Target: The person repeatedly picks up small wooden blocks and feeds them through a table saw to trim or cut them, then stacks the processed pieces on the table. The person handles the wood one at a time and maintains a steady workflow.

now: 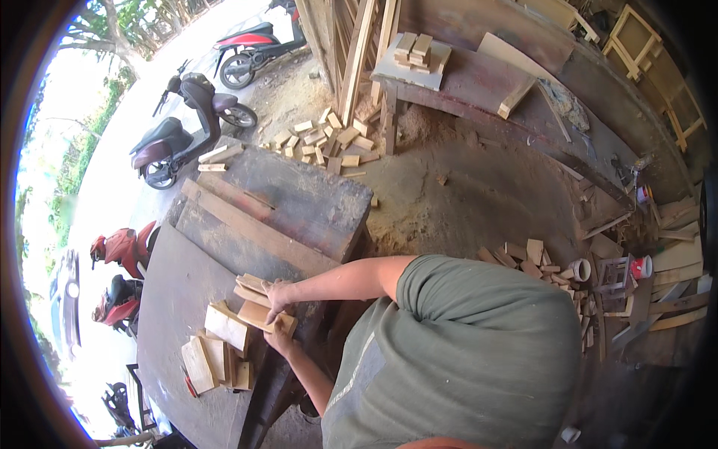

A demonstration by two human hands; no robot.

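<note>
Both my hands are at short wooden blocks over the near part of the dark worktable (183, 292). My right hand (277, 296) is closed on a stack of blocks, its fingers over their upper end. My left hand (280, 338) grips the near end of a flat wooden block (256, 313) in that stack. Another pale block (251, 286) lies against it on the far side. Just left of my hands, a loose pile has a broad pale block (226, 328) and a tilted block (198, 365). A small red object (190, 385) pokes out beside the pile.
A long plank (258, 228) lies across the table. Scattered offcuts (329, 138) cover the ground beyond it. A second bench (479, 82) holds a small stack of blocks (413, 51). Scooters (191, 127) stand outside at left. More offcuts (535, 254) lie behind me.
</note>
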